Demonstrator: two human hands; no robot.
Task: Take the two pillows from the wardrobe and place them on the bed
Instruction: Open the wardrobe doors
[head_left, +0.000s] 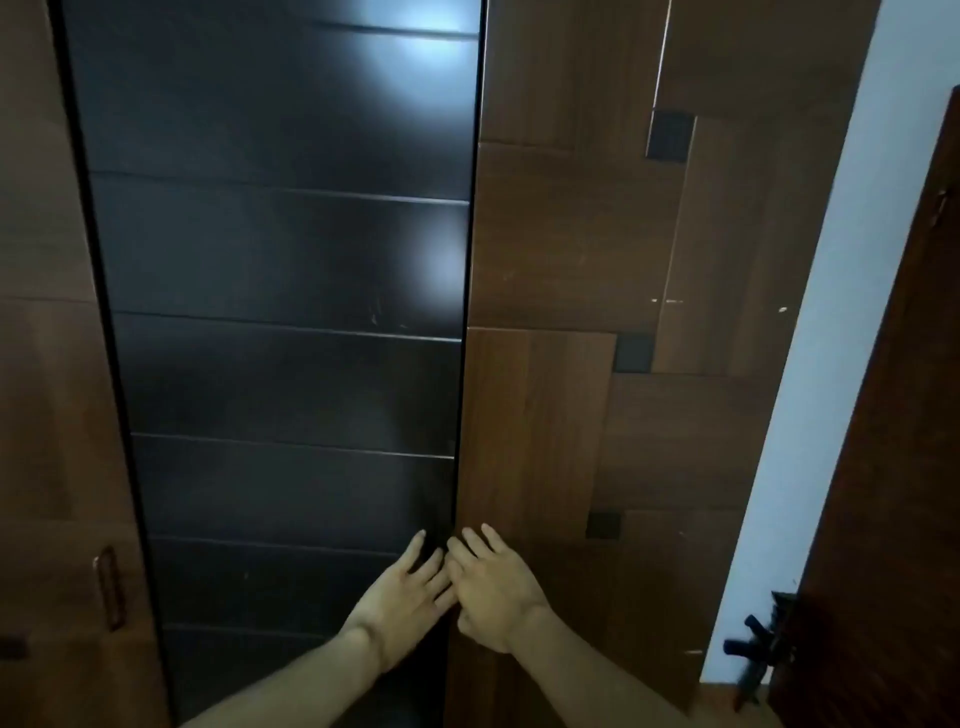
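I face the closed wardrobe. Its middle door (291, 312) is glossy black with thin horizontal lines. To its right is a brown wooden door (566, 260) with small black squares. Both of my hands rest flat at the seam between these two doors, low in the view. My left hand (405, 597) lies on the black door, fingers spread. My right hand (493, 592) lies on the wooden door's edge, fingers spread, touching the left hand. Neither hand holds anything. No pillows and no bed are in view.
A brown wooden panel (52, 415) with a vertical handle (110, 587) stands at the left. A white wall strip (810, 389) runs down the right. A dark wooden room door (893, 467) with a black lever handle (763, 644) stands open at the far right.
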